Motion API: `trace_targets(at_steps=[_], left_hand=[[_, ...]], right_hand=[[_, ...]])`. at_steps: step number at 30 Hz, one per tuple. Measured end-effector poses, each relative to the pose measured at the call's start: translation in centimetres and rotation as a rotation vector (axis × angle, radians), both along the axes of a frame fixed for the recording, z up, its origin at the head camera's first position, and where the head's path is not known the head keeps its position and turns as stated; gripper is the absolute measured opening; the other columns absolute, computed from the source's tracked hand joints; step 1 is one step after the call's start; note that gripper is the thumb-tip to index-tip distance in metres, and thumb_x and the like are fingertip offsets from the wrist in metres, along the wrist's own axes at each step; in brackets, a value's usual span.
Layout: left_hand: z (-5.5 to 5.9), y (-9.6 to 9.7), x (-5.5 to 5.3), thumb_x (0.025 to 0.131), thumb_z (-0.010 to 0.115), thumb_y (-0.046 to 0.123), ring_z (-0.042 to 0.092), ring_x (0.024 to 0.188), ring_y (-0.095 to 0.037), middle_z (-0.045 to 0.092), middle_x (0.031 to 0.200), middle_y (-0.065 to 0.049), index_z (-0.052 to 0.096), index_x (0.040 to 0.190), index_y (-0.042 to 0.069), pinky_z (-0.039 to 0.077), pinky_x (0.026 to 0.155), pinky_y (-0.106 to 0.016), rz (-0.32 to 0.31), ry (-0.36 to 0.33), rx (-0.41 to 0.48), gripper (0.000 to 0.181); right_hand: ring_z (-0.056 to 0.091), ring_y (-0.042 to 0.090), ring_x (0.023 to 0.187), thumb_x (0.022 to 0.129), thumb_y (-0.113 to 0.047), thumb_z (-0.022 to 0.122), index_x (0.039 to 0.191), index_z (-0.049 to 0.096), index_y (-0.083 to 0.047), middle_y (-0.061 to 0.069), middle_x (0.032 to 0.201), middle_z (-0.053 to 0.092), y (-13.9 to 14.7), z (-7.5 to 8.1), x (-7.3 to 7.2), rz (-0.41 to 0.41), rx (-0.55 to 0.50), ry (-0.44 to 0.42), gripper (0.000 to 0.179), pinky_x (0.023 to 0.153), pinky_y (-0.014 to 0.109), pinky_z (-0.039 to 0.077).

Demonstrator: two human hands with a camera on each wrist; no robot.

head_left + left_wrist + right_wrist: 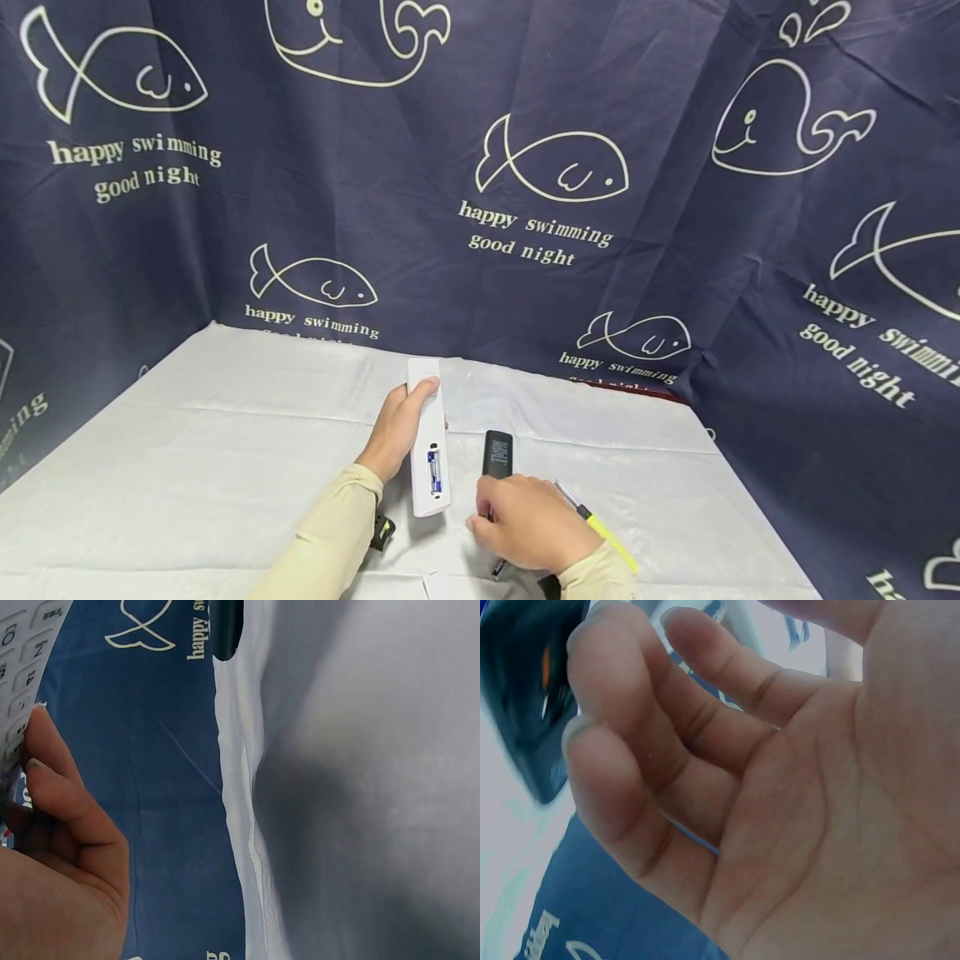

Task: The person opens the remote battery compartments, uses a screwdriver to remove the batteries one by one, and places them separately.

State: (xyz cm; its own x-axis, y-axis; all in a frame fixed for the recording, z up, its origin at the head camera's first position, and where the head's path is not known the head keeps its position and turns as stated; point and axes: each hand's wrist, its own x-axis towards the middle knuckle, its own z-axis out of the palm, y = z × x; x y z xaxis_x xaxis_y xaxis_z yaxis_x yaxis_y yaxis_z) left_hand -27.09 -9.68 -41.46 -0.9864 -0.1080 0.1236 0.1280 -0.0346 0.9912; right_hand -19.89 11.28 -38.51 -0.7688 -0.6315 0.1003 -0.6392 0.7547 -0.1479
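My left hand (393, 433) grips a white remote control (427, 417) by its side, thumb on its back. That back faces up, and a blue and silver battery (434, 472) shows in its uncovered compartment. The left wrist view shows the keys on the remote's front (22, 664) at the upper left. My right hand (536, 521) hovers over or touches a black remote control (498, 450), hiding its lower part. In the right wrist view the loosely bent fingers (607, 675) are beside the dark remote (529, 697), and the palm holds nothing.
A yellow and black pen-like tool (611, 542) lies right of the right hand. A black and green object (382, 531) sits by the left sleeve. A white piece (437, 586) lies at the near edge of the white cloth (187, 492). A dark printed curtain (420, 208) stands behind.
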Motion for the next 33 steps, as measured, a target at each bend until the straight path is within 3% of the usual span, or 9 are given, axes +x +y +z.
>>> trace_targets(at_steps=[7, 18, 22, 33], left_hand=[[0.0, 0.1, -0.1, 0.102, 0.049, 0.046, 0.065, 0.065, -0.024, 0.067, 0.075, -0.012, 0.063, 0.097, 0.005, 0.052, 0.063, -0.034, -0.007, 0.003, -0.009, 0.044], [-0.2, 0.2, -0.1, 0.102, 0.049, 0.046, 0.065, 0.064, -0.024, 0.067, 0.074, -0.012, 0.063, 0.096, 0.003, 0.052, 0.062, -0.034, -0.015, 0.005, -0.011, 0.046], [-0.3, 0.1, -0.1, 0.102, 0.049, 0.047, 0.065, 0.064, -0.024, 0.067, 0.074, -0.012, 0.063, 0.095, 0.004, 0.052, 0.062, -0.034, -0.015, 0.002, -0.012, 0.045], [-0.3, 0.1, -0.1, 0.103, 0.048, 0.047, 0.065, 0.067, -0.024, 0.066, 0.077, -0.012, 0.063, 0.1, 0.004, 0.053, 0.063, -0.034, -0.025, 0.001, -0.014, 0.045]], right_hand=[[0.056, 0.011, 0.068, 0.088, -0.04, 0.073, 0.084, 0.06, -0.024, -0.012, 0.072, 0.058, 2.9, 0.7, -1.4, -0.097, 0.008, 0.005, 0.021, 0.061, 0.037, 0.045], [0.056, 0.016, 0.073, 0.08, -0.027, 0.081, 0.086, 0.063, -0.019, -0.004, 0.08, 0.061, 7.5, 1.0, -3.5, -0.37, 0.036, -0.072, 0.02, 0.069, 0.044, 0.048], [0.054, 0.018, 0.073, 0.079, -0.026, 0.081, 0.085, 0.063, -0.016, -0.001, 0.084, 0.062, 8.9, 0.9, -4.2, -0.417, 0.061, -0.093, 0.022, 0.067, 0.044, 0.047], [0.052, 0.017, 0.066, 0.071, -0.032, 0.086, 0.076, 0.062, -0.017, -0.004, 0.071, 0.056, 11.0, 0.3, -4.4, -0.523, 0.131, -0.215, 0.029, 0.061, 0.041, 0.043]])
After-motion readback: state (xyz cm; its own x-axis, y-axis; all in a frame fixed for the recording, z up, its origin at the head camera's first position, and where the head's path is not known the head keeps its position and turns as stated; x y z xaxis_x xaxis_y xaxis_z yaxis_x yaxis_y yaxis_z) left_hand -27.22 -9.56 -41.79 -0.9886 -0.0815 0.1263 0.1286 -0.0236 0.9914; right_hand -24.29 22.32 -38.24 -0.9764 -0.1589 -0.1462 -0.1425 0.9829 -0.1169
